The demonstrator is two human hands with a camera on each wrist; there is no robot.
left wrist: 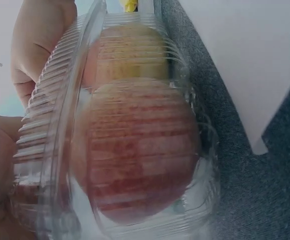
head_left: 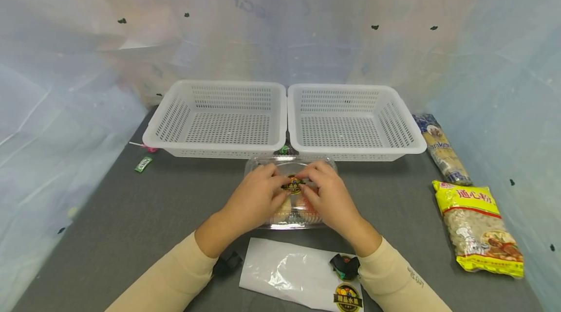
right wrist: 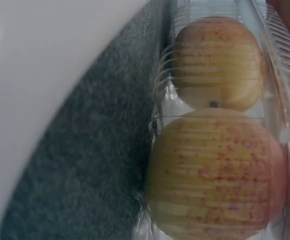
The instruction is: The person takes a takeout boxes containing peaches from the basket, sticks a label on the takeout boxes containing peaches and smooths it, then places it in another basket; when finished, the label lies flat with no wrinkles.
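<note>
Judging by how things lie, the labelling is nearly finished. A clear lidded box [head_left: 291, 225] sits on the bench [head_left: 131, 234] just in front of the two white baskets, the left basket [head_left: 215, 147] and the right basket [head_left: 355, 150]. Its packing looks done: large red-and-yellow fruit [left wrist: 140, 150] shows through the ribbed walls, and the lid appears to be down. A dark round label [head_left: 293, 184] lies on the lid, between the fingers of the left hand [head_left: 254, 195] and the right hand [head_left: 330, 197]. Both hands are bent over the lid with fingertips and thumbs at the label's edges; whether they pinch it or only press it, I cannot tell. What seems left is to settle the label flat and let go. Nearer the person lies a white backing sheet [head_left: 285, 273], apart from the box, with a matching sticker [head_left: 347, 297] unused at its corner; a black strap [head_left: 345, 266] partly hides what looks like another above it. The box is not in either basket.
</note>
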